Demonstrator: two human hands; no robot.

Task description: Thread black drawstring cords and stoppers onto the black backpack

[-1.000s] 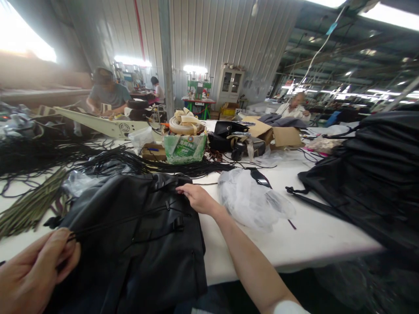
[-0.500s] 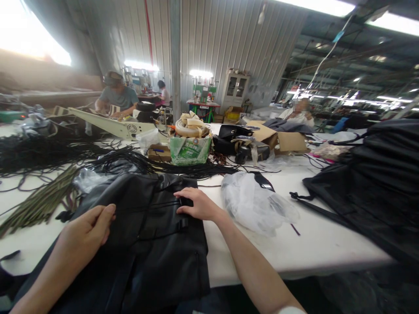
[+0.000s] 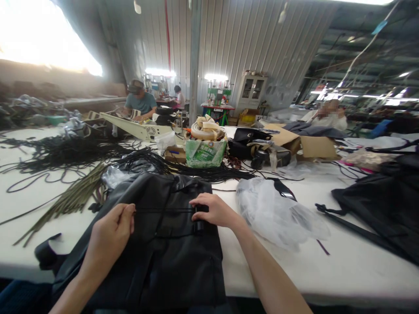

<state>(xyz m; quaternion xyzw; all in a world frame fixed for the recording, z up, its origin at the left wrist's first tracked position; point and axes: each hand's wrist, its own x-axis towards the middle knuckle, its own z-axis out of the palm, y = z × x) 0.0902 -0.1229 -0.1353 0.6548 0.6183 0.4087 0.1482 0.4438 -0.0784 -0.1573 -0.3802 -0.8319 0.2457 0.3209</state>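
Note:
A black bag (image 3: 183, 266) with a smooth, leather-like surface lies on the white table in front of me. My left hand (image 3: 111, 231) is closed in a pinch on a thin black cord (image 3: 163, 209), which runs taut across the bag towards the right. At the bag's right side, my right hand (image 3: 216, 210) curls thumb and fingers around a small black tab (image 3: 200, 210) where the cord ends. Just below that tab sits a similar black piece (image 3: 198, 227), with another cord leading left from it. The cord's end inside my left fist is hidden.
Clear plastic wrap (image 3: 262, 209) lies right of the bag, and black bags (image 3: 386, 196) are heaped beyond it. Black cords (image 3: 209, 173), olive cords (image 3: 72, 196) and a green box (image 3: 205, 153) lie behind. Other people sit at the far side.
The view has turned left, so everything sits further right. The cord between my hands now shows as a straight taut line; both hands keep their places over the bag.

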